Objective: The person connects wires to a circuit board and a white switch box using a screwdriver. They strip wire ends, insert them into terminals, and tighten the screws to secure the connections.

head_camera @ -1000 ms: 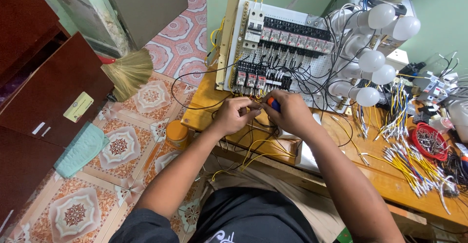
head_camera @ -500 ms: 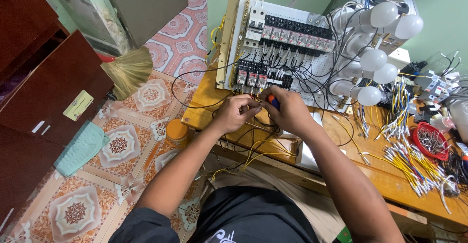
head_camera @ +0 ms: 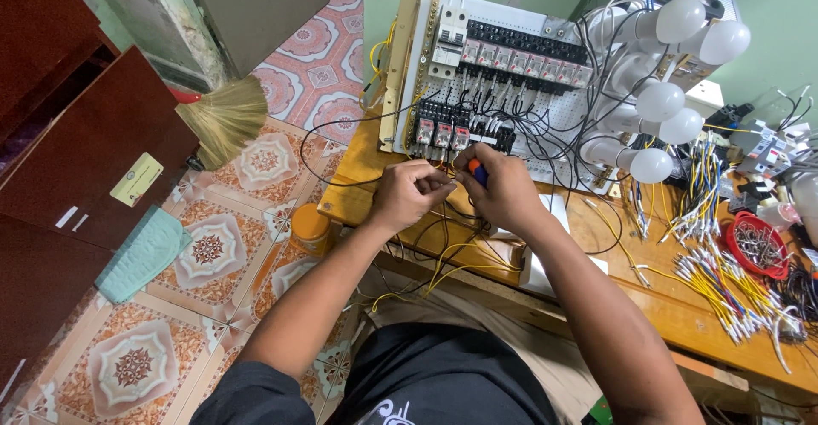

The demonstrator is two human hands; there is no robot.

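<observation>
i see my left hand [head_camera: 407,193] curled in front of the wiring board [head_camera: 503,84], its fingertips pinched on a thin yellow wire [head_camera: 443,172] just below the row of small red-marked blocks [head_camera: 439,132]. my right hand [head_camera: 504,190] sits right beside it, nearly touching, closed around a screwdriver [head_camera: 477,172] with an orange and blue handle; only the top of the handle shows between my fingers, and i cannot tell where the tip lands. both hands rest over the near edge of the wooden bench [head_camera: 682,306], at the foot of the white board, which stands propped upright at the back of the bench.

more yellow wires [head_camera: 452,267] loop down from under my hands and hang off the front of the bench. black wires [head_camera: 545,135] tangle across the board below a long row of black switches [head_camera: 524,54]. to the right of the board a cluster of white bulbs [head_camera: 660,101] hangs together. further right on the bench lies a fan of cut yellow and white wires [head_camera: 724,284], and beside them a red bowl [head_camera: 757,246] of small metal parts. on the tiled floor [head_camera: 213,246] to the left stand an orange jar [head_camera: 312,229], close to the bench corner, and a straw broom [head_camera: 223,118] leaning near a dark red cabinet [head_camera: 77,161].
</observation>
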